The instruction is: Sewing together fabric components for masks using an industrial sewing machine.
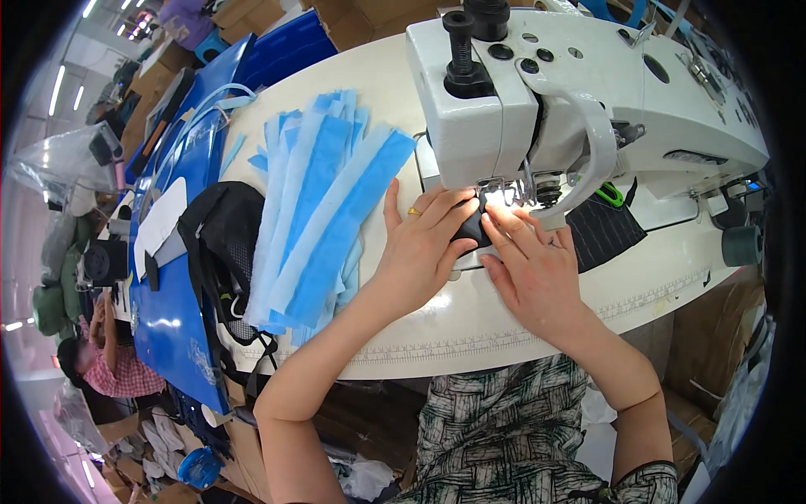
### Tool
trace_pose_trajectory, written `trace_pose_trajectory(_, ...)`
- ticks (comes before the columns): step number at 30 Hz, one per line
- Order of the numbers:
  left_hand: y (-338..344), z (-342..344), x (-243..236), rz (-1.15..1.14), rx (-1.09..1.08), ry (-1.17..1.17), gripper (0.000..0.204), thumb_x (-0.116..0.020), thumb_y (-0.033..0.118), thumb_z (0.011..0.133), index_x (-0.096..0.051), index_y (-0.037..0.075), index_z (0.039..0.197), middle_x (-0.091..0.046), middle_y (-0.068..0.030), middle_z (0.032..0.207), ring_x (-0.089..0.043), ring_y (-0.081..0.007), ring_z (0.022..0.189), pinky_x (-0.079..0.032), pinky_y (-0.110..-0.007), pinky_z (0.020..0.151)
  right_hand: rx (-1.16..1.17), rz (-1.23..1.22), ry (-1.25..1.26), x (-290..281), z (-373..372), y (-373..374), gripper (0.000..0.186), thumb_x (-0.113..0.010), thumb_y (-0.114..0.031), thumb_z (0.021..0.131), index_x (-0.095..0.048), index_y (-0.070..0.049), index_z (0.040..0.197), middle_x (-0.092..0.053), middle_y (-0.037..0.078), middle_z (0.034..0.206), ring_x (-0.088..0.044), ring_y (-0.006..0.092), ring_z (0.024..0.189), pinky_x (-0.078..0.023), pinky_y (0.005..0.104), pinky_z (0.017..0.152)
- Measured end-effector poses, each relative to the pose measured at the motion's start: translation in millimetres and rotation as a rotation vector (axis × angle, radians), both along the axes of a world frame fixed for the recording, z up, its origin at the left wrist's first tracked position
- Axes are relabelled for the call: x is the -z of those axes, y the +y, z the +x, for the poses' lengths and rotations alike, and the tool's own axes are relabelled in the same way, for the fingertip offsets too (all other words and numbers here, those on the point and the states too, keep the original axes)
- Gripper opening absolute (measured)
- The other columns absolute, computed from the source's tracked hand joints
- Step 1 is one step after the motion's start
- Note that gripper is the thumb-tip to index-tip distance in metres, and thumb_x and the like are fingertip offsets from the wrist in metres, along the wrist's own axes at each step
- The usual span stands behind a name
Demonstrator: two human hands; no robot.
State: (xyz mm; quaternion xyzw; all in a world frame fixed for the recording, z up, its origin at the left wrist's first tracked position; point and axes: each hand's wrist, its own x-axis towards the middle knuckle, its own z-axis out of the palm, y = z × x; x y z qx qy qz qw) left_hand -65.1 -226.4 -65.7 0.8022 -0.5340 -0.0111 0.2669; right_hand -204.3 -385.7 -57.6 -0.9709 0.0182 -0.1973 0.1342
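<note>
A small piece of black fabric [478, 231] lies under the needle area of a white sewing machine [470, 109], mostly hidden by my fingers. My left hand [426, 239], with a ring on one finger, pins its left side between the thumb and the long fingers; the little finger sticks out. From the right, my right hand [533, 260] presses the fabric with its fingertips close by the presser foot [504, 191], its thumb lower and apart. A bright lamp lights that spot. Right of my right hand, dark pinstriped fabric [600, 233] lies by green-handled thread snips [611, 193].
Blue and white fabric strips [315, 218] are heaped left on the white table [386, 353]. Beside them are a black mesh item [227, 244] and a blue panel [172, 328]. A dark thread spool [742, 246] sits far right. Another person [117, 365] works at far left.
</note>
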Motion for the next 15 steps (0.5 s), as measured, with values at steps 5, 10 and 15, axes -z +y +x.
trace_pose_trajectory(5, -0.9, -0.2, 0.6, -0.026, -0.036, 0.048, 0.04, -0.07, 0.023, 0.094, -0.065, 0.006, 0.13, -0.061, -0.0086, 0.137, -0.05, -0.0287, 0.139, 0.0, -0.061, 0.122, -0.003, -0.002, -0.009, 1.4, -0.1, 0.2, 0.041, -0.069, -0.024, 0.093, -0.068, -0.002, 0.128, -0.066, 0.005, 0.124, -0.059, 0.0214, 0.108, -0.041, 0.0398, 0.099)
trace_pose_trajectory(10, 1.8, 1.6, -1.7, -0.002, -0.023, 0.037, 0.04, -0.069, 0.023, 0.095, -0.065, 0.008, 0.132, -0.061, -0.0057, 0.139, -0.049, -0.0261, 0.141, 0.006, -0.064, 0.121, -0.02, -0.007, -0.055, 2.4, -1.1, -1.5, 0.038, -0.069, -0.021, 0.092, -0.069, -0.001, 0.125, -0.064, 0.006, 0.126, -0.06, 0.0238, 0.106, -0.042, 0.04, 0.097)
trace_pose_trajectory(15, 3.6, 0.1, -0.2, -0.008, -0.033, 0.006, 0.041, -0.066, 0.023, 0.097, -0.064, 0.009, 0.135, -0.06, -0.0046, 0.142, -0.048, -0.0256, 0.143, 0.01, -0.067, 0.119, -0.021, 0.005, -0.035, 2.6, -1.7, -1.2, 0.036, -0.068, -0.017, 0.092, -0.069, 0.0, 0.124, -0.063, 0.007, 0.127, -0.06, 0.0244, 0.105, -0.043, 0.0402, 0.095)
